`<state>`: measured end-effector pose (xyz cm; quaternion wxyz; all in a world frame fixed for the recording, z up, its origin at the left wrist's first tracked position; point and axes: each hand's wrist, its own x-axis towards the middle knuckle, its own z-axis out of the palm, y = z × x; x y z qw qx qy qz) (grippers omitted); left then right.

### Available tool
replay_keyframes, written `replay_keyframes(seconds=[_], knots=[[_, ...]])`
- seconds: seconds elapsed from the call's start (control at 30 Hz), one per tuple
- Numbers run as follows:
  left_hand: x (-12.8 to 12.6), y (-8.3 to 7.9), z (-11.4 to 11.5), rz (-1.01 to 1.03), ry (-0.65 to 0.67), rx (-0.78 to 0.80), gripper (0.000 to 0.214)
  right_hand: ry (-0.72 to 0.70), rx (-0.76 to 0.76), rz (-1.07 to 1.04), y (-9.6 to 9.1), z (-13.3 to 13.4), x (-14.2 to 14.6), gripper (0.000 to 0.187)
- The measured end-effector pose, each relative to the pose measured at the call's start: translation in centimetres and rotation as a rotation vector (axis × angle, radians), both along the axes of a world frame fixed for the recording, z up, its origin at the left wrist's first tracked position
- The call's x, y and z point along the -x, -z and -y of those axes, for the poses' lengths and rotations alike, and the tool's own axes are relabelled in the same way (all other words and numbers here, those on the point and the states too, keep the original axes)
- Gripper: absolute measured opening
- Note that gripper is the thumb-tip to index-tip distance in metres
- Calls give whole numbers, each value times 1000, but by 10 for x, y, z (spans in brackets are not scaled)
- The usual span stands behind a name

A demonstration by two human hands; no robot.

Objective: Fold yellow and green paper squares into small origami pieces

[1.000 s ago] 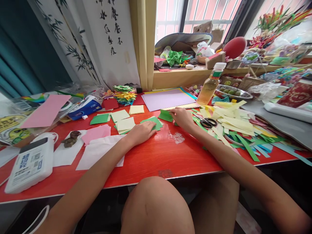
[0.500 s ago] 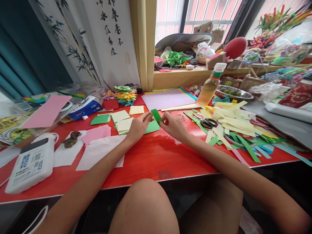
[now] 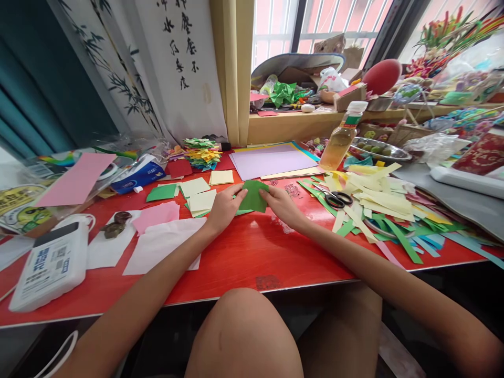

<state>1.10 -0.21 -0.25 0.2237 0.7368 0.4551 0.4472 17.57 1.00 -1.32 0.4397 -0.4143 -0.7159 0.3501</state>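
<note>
Between my two hands a green paper square (image 3: 254, 196) is held up, opened out and facing me. My left hand (image 3: 225, 208) pinches its left edge, and my right hand (image 3: 282, 205) pinches its upper right edge. Another green sheet lies on the red table (image 3: 240, 257) beneath, mostly hidden by the held paper. Just left of my left hand are cream paper squares (image 3: 201, 201) on top of green ones. Scissors with black handles (image 3: 337, 199) rest to the right of my right hand.
Paper strips (image 3: 388, 202) in several colours are heaped at the right. A bottle of yellowish liquid (image 3: 342, 137) stands behind them. Large lilac sheets (image 3: 271, 161) lie at the back. On the left are pink paper (image 3: 159, 217), white paper (image 3: 157, 249) and a white box (image 3: 53, 268).
The green paper, folded narrow and tilted before, is now spread into a wider square. My right hand has moved slightly right and down, and both hands still grip the paper.
</note>
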Motion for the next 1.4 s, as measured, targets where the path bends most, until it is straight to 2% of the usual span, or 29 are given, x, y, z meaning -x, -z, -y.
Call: replay_keyframes(seconds=[0.1,0.2,0.3,0.43,0.5,0.83,1.0,1.17,1.4], knots=[[0,0,0,67,-95,-88,19,-160,234,-227,1,-2,2,21],[1,-1,2,45,-152,-169,11,-194,407,-346,-1,-2,2,17],[3,0,4,-135,-147,-337,9,-218,462,-454,-4,-1,1,16],[9,3,3,-478,-13,-615,15,-259,489,-539,-7,0,-1,17],[12,3,3,-549,19,-687,17,-260,509,-562,-10,1,-3,17],[15,-1,5,-618,-7,-807,16,-364,518,-563,-20,5,-6,15],[15,0,5,-569,29,-814,15,-338,522,-538,-23,8,-6,16],[16,2,3,-582,-13,-769,14,-345,510,-493,-25,7,-9,19],[14,3,3,-593,9,-791,14,-320,426,-371,-24,6,-9,24]])
